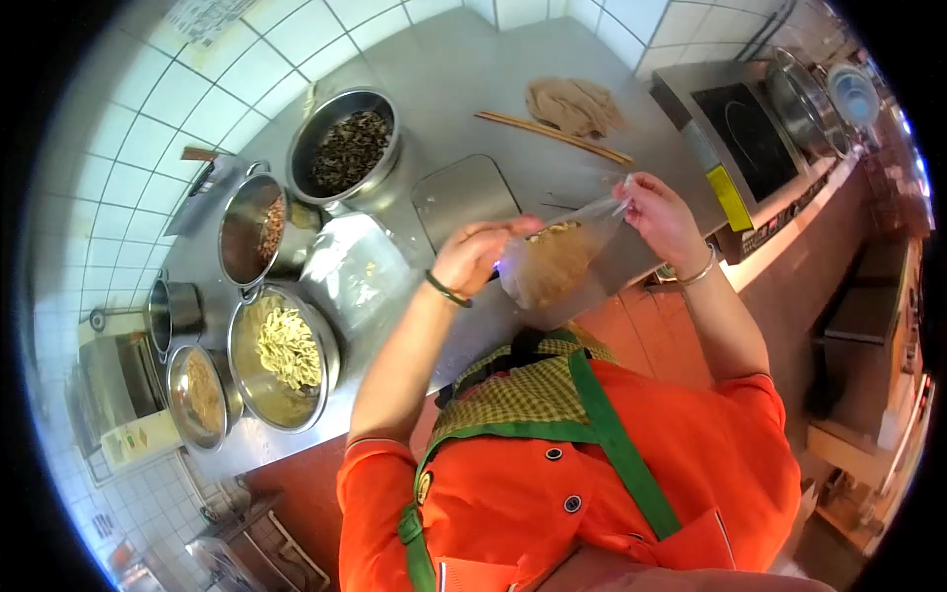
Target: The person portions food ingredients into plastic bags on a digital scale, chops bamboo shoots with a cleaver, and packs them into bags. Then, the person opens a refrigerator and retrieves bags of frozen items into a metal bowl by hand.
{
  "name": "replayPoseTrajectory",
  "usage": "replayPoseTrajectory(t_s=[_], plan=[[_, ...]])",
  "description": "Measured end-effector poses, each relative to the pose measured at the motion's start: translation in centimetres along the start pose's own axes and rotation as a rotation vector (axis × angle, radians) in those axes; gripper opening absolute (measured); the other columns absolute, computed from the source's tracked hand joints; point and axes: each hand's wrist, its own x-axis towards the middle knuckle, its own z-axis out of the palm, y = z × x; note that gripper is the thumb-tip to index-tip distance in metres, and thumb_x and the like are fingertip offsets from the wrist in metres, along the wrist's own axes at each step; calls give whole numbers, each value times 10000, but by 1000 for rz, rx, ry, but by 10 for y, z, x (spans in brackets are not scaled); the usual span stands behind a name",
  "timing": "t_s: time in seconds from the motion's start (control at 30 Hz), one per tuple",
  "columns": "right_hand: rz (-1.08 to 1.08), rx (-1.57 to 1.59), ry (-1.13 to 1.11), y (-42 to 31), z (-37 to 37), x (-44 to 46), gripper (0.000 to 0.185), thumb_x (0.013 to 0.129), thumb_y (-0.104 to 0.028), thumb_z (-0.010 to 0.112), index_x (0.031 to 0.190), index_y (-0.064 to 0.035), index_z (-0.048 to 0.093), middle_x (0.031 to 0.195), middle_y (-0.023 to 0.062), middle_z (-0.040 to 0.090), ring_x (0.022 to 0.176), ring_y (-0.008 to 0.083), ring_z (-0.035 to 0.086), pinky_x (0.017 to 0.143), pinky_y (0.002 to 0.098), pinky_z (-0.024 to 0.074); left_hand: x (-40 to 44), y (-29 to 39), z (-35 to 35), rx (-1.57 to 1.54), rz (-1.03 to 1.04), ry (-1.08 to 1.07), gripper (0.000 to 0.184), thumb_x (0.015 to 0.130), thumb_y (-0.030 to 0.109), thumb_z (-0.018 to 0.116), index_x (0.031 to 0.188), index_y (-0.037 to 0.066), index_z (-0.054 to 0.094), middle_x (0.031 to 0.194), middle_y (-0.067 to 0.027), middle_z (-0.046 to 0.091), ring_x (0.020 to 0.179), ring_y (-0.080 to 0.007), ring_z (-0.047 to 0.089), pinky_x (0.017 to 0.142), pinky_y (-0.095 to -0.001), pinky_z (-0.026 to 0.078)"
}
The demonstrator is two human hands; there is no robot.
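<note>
In the head view, the clear plastic bag [552,268], with brownish food inside, hangs between the two hands near the front edge of the metal surface [449,113]. The left hand [470,259] is closed around one side of it, and the right hand [659,215] pinches a gathered upper corner. The film looks thin and slack, so an uneven pull could tear it or tip the contents out; if the pinch slipped, food could drop onto the tiled floor [631,321]. The chopsticks [554,136] lie beside the cloth [575,106], where a sleeve or forearm might knock them. The bowl of pale strips [288,347] sits close to the left forearm, and a wide elbow swing could bump it.
</note>
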Motion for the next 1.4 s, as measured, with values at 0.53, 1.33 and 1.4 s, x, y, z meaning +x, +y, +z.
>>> replayPoseTrajectory(t_s=[0.53,1.33,1.4], plan=[[-836,-1309,-280,0,59,-6,140,767,-99,588,890,-38,564,1059,117,524,931,279,523,796,350,421,25,-31,61,974,131,133,235,801,140,517,995,15,553,899,-155,545,835,-343,540,743,-373,442],[-414,-894,-303,59,35,7,348,745,-113,616,1058,3,519,867,136,592,755,234,583,676,308,456,35,-26,24,213,-212,100,110,820,73,557,875,-9,606,842,-90,611,731,-165,548,698,-284,442],[-357,-916,-283,66,24,17,289,745,-121,611,998,0,545,825,134,604,739,235,586,656,312,452,35,-22,26,420,-208,82,96,798,65,573,856,5,620,816,-103,622,695,-177,556,675,-289,446]])
